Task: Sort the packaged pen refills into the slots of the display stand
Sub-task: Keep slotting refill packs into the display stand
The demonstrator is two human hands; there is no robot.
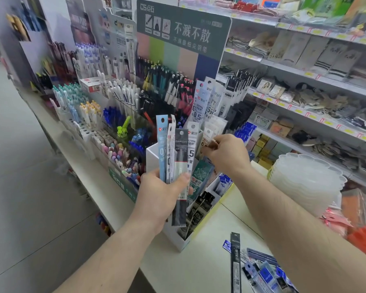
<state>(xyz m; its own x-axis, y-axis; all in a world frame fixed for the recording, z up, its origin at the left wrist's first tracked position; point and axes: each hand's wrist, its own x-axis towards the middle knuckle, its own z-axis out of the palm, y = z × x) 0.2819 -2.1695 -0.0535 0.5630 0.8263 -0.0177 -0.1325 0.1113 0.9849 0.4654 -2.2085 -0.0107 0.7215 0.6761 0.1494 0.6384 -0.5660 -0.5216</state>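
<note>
White display stand on table, slots holding upright refill packs. Left hand fingers grip several packs; right hand fingers pinch a slotted pack. Loose packs on table.

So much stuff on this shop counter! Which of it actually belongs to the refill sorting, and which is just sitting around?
Part of the job:
- refill packs fanned in the left hand, e.g. the black pack
- pack pinched by the right hand
- white display stand
- loose refill packs on the counter

Just lying about:
- pens in racks
- green signboard
- stacked clear trays
- shelf goods
</note>
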